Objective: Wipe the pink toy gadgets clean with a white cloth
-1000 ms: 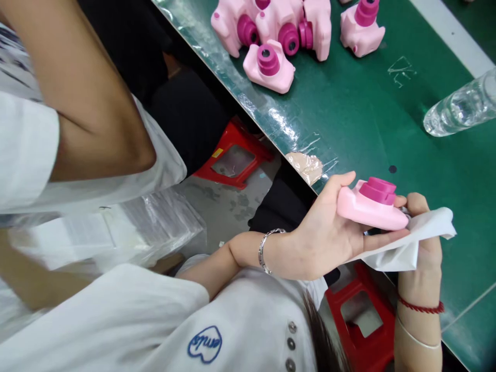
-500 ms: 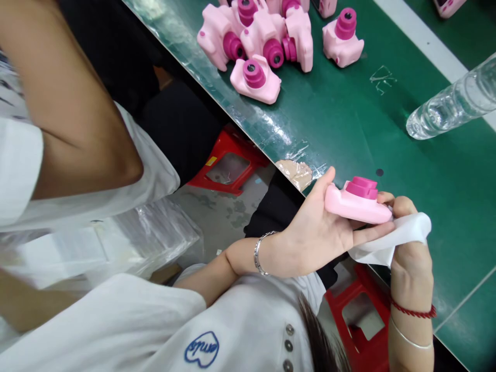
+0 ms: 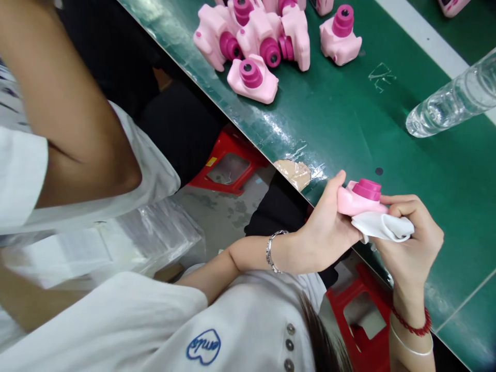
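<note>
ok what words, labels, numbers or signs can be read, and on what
"emls" or similar, in the blue heart on the white shirt; letters uncertain.
Yellow sticker on a red stool: too small to read.
White marks on the green table: no readable word.
Held pink camera: no text visible.

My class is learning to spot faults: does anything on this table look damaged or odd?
Yes: an irregular tan patch interrupts the edge of the green table, beneath what looks like wrinkled clear film; perhaps covered damage.
</note>
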Demonstrator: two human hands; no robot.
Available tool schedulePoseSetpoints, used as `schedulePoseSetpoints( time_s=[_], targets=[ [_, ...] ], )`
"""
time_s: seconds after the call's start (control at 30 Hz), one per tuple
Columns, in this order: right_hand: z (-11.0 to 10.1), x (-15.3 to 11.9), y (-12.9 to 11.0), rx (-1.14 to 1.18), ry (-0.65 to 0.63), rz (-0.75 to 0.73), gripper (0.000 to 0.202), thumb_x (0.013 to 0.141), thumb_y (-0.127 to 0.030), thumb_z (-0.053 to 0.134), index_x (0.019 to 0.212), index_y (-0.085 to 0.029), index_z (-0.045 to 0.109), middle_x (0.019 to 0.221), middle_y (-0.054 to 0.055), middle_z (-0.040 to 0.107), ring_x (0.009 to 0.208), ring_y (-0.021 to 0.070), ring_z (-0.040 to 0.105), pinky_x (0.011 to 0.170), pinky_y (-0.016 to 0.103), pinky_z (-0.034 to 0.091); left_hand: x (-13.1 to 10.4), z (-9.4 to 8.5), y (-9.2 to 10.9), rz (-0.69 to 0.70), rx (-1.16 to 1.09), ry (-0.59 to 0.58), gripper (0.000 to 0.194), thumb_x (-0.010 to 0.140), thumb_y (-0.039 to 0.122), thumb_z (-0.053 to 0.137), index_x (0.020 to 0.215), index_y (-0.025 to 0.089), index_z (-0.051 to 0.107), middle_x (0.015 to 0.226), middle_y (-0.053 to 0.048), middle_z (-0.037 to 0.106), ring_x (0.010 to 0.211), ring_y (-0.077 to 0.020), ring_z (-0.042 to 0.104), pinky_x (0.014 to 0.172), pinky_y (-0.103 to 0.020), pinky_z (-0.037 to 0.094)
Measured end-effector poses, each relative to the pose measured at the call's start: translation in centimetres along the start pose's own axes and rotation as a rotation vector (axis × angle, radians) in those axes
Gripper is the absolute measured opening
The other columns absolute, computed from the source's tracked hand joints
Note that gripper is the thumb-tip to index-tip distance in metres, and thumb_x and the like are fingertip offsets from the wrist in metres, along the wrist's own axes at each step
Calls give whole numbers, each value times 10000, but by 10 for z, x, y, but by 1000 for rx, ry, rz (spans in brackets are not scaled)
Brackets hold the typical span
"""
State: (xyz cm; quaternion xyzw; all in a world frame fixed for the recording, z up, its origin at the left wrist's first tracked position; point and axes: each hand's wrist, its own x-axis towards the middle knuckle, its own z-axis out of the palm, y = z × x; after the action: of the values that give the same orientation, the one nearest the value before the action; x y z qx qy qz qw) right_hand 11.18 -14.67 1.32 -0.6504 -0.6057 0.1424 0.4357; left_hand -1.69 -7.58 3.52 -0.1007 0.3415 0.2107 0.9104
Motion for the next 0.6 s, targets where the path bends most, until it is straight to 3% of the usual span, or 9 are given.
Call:
schedulePoseSetpoints(
  time_s=[0.13, 0.23, 0.5, 0.6],
  targets=[
    [-2, 0, 1, -70, -14, -120, 248, 768, -118, 748, 730, -231, 530, 924, 18, 715, 880, 186, 704, 639, 278, 480, 3, 1, 5, -21, -24, 9, 567, 1045, 505, 288, 742, 163, 622, 717, -42, 620, 653, -147, 569, 642, -248, 436],
    [-6, 0, 3, -17, -28, -118, 252, 758, -120, 767, 734, -228, 540, 1006, 34, 756, 909, 201, 726, 654, 290, 512, 4, 2, 9, -64, -17, 13, 583, 1050, 494, 254, 761, 148, 623, 731, -59, 634, 669, -153, 583, 671, -248, 468],
    [-5, -2, 9, 482, 60, 258, 269, 830, -190, 734, 726, -230, 489, 1077, 63, 775, 978, 225, 745, 678, 301, 553, -5, 5, 18, -115, -113, -6, 451, 1049, 432, 334, 934, 107, 624, 860, -93, 675, 797, -192, 671, 818, -318, 556],
    [-3, -10, 6, 527, 160, 376, 296, 774, -210, 773, 768, -234, 478, 1063, 49, 778, 840, 202, 753, 556, 264, 512, -7, 6, 20, -165, -120, 42, 435, 1034, 442, 369, 998, 100, 635, 877, -110, 690, 826, -226, 695, 808, -352, 581]
  ],
)
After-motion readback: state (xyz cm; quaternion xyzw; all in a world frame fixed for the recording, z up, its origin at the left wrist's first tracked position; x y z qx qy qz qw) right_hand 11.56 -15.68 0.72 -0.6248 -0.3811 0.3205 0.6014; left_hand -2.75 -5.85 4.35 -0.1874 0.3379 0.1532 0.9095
